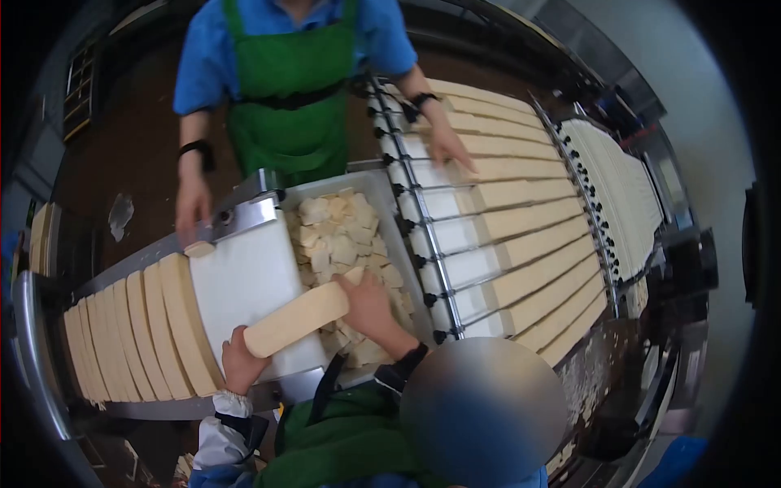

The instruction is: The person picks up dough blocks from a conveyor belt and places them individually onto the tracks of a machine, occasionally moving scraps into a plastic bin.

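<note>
A long, flat strip of pale dough (299,319) spans the gap between my two hands, tilted up toward the right. My left hand (242,360) grips its lower left end, over the near edge of a white belt (248,276). At the upper right end, my right hand (370,309) has its fingers wrapped round the strip. Below that hand, a grey-white crate (400,237) holds many loose, flat dough pieces (342,232). Several dough slabs (150,329) stand side by side on the belt's left part.
Across from me a co-worker in a green apron (286,89) has one hand (194,207) at a small dough piece (198,249). Their other hand (451,146) touches dough strips (529,195) on a conveyor under a metal bar (427,218). A blurred round patch hides the lower right.
</note>
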### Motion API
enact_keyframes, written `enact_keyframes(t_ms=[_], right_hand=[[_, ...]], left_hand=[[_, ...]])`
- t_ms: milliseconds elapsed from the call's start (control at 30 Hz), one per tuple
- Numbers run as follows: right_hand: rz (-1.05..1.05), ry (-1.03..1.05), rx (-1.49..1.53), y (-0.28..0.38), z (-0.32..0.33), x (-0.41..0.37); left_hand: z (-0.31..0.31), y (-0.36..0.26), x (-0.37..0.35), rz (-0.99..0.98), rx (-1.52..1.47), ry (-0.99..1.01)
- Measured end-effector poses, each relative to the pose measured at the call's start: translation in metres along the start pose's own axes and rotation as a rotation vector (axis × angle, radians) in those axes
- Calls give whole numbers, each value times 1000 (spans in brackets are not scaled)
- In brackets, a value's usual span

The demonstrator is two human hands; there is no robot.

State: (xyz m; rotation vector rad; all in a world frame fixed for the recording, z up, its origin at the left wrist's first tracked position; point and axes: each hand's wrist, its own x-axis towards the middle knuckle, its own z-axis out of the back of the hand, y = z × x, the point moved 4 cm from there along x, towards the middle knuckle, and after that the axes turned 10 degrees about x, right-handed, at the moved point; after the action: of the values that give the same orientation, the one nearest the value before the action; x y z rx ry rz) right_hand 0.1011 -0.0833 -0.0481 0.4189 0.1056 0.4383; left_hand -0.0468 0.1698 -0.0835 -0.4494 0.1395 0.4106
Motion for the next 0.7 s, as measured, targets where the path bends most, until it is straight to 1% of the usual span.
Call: enact_keyframes(t_ms=[33,100,167,200,233,333,433,500,533,567,633,667,700], right_hand=[[-15,-45,-31,-16,24,-6],[-52,-147,109,-52,85,-19],[-143,-181,99,-104,121,-27],[-176,-173,141,-124,143,-32],[-129,-113,176,-155,156,-34],[-172,30,604,-237,173,-41],[-511,22,886,-299,148,-43],[-479,-126,756,-313,130,-40],[-466,-198,691,-308,124,-39],[-404,-314,468,-300,125,-41],[-269,-535,15,-264,140,-49],[-231,-529,92,-251,140,-53],[-192,-524,169,-238,140,-58]], left_hand=[[7,-28,5,-54,-46,-11],[17,-90,15,-170,-106,-41],[18,-146,21,-274,-172,-50],[15,-172,23,-319,-204,-42],[13,-196,23,-362,-234,-35],[8,-249,19,-381,-238,-21],[7,-281,17,-420,-192,3],[14,-299,14,-443,-162,-10],[19,-307,11,-454,-139,-31],[21,-313,9,-464,-116,-47],[2,-322,15,-454,-384,74],[-11,-325,19,-446,-520,130],[-25,-326,25,-400,-576,155]])
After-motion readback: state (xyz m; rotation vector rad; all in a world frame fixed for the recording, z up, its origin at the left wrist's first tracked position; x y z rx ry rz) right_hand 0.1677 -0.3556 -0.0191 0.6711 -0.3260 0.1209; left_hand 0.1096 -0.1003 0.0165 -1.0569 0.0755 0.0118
